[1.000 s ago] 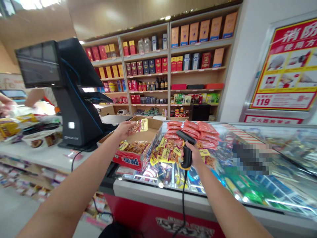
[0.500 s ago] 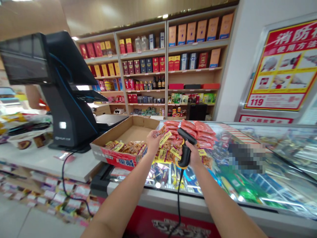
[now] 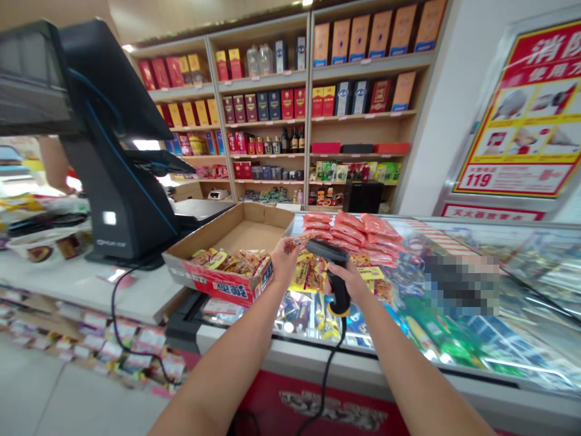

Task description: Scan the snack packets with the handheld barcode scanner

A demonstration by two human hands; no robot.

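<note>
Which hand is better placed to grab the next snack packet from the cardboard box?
Left. The left hand sits beside the cardboard box holding only a snack packet; the right hand grips the scanner.

Black corded scanner (image 3: 334, 272) beside yellow-labelled snack packet (image 3: 297, 243), above glass counter (image 3: 454, 327).

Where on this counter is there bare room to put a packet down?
The back half of the cardboard box is bare, behind its packets. White countertop lies open between the register stand and the box. The glass right of the scanner holds nothing. Crowded: yellow packets and red packets.
</note>
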